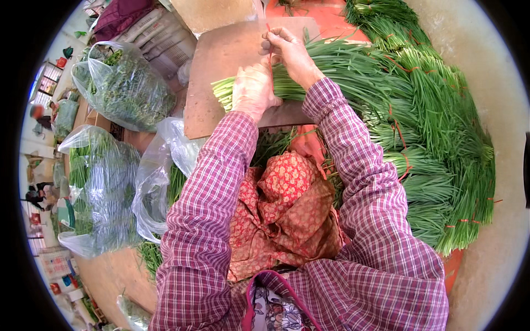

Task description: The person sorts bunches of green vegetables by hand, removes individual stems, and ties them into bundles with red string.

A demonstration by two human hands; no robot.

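**Holding a green bunch [353, 69] over a brown board [212, 60], pinching a red tie [271, 71]**

Begins at left with pale, whitish-green stem ends [222, 91], roughly level and slightly fanned. Next, wrapped closely by the left hand [253, 88], with fingers curled round the stems and thumb pointing right; cannot tell the exact place of those hidden fingertips. Just beside, crossed by the tie, thin and nearly upright. Pinched higher up, between thumb and forefinger of the right hand [292, 55]. Farther right, deepens to dark green, with long, narrow leaves fanning past the board's right edge and over piled bunches [452, 127].

Around it, at far left, full clear bags [110, 187], well apart from the stem ends. Closer in, a crumpled clear bag [179, 138] at the board's lower left corner. Then, room along the board, from its left edge to the stem ends. Below the left hand, the board's near edge, with floral cloth [287, 176] lower down between the sleeves [201, 204]. At right, tight against the piled bunches; beyond these, a strip of beige floor [499, 110].
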